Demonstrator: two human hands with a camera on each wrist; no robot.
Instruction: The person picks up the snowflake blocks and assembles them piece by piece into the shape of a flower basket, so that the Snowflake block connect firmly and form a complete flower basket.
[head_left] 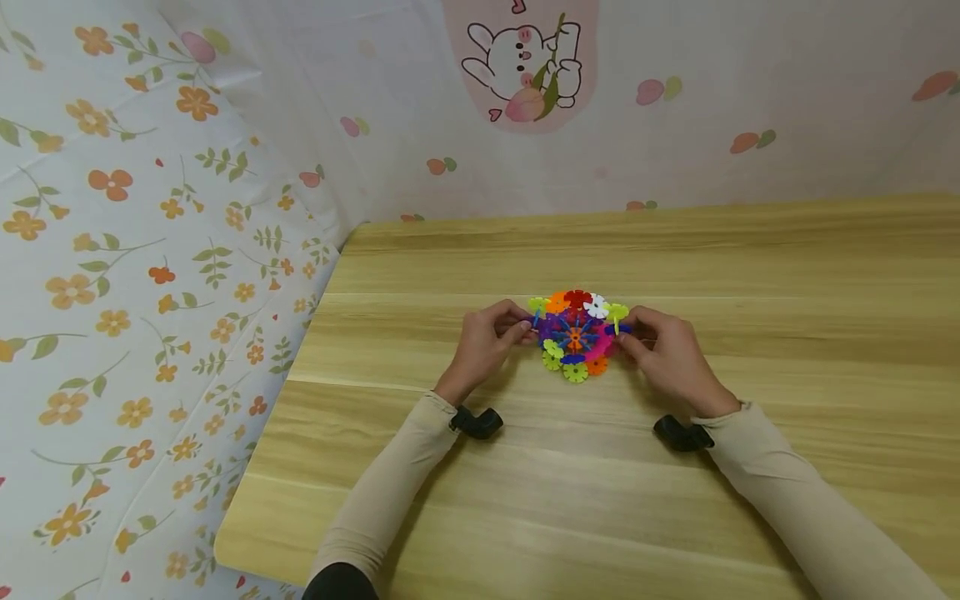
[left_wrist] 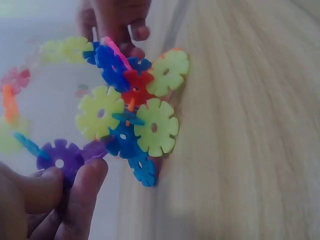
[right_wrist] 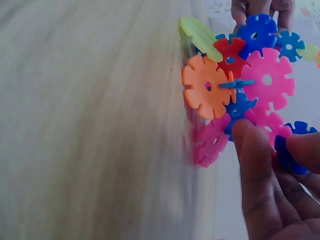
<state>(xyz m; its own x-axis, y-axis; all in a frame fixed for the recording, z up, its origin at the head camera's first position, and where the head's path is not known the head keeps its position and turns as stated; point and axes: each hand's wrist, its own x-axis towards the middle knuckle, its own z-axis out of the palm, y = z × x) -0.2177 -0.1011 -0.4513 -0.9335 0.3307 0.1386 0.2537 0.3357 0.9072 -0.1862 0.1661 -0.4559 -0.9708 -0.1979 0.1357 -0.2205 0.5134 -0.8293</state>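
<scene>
Between both hands is a colourful assembly of interlocking plastic snowflake discs (head_left: 575, 337), with an orange centre and blue spokes. My left hand (head_left: 483, 346) pinches a purple disc (left_wrist: 60, 156) at its left side between thumb and fingers. On the opposite side, my right hand (head_left: 671, 354) pinches a dark blue disc (right_wrist: 295, 150). Yellow, orange, red and white discs arch along the far edge. Near the right fingers is a pink disc (right_wrist: 268, 79), with an orange disc (right_wrist: 206, 86) beside it. Partly hidden by the fingers are the gripped discs.
The wood-grain table (head_left: 570, 483) spreads around the hands, its left edge beside a flower-print cloth (head_left: 150, 292). Behind it hangs a pale curtain (head_left: 405, 100) with a rabbit print. Black wrist mounts (head_left: 478, 422) sit at both cuffs.
</scene>
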